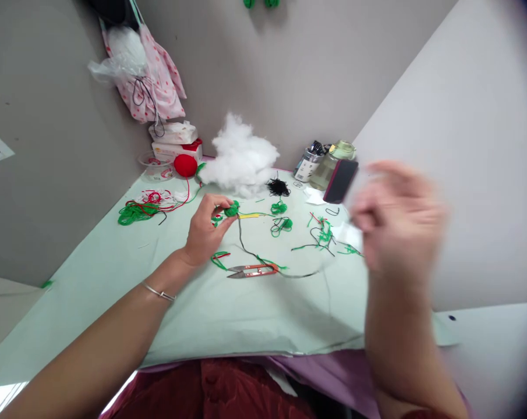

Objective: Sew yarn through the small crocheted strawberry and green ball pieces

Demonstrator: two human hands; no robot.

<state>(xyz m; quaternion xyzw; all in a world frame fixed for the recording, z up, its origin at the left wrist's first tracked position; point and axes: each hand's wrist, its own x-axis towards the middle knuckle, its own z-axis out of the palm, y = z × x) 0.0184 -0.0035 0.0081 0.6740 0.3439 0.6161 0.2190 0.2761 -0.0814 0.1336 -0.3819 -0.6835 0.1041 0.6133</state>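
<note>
My left hand (208, 228) pinches a small green crocheted piece (232, 209) between thumb and fingers, above the middle of the table. A dark strand (241, 235) hangs from the piece and trails right across the orange-handled thread snips (254, 270). My right hand (396, 215) is raised at the right, blurred by motion, with its fingers curled together; what it holds, if anything, cannot be made out. Near my left hand lie a yellow stick-like tool (249, 216) and a green and red yarn loop (219, 260).
White stuffing (241, 157) is heaped at the back, with a red yarn ball (185, 166) to its left. Green yarn (136, 213) lies at left, black yarn (278, 187) behind. A can (306, 166), a bottle (322, 173) and a dark phone-like object (340, 181) stand back right.
</note>
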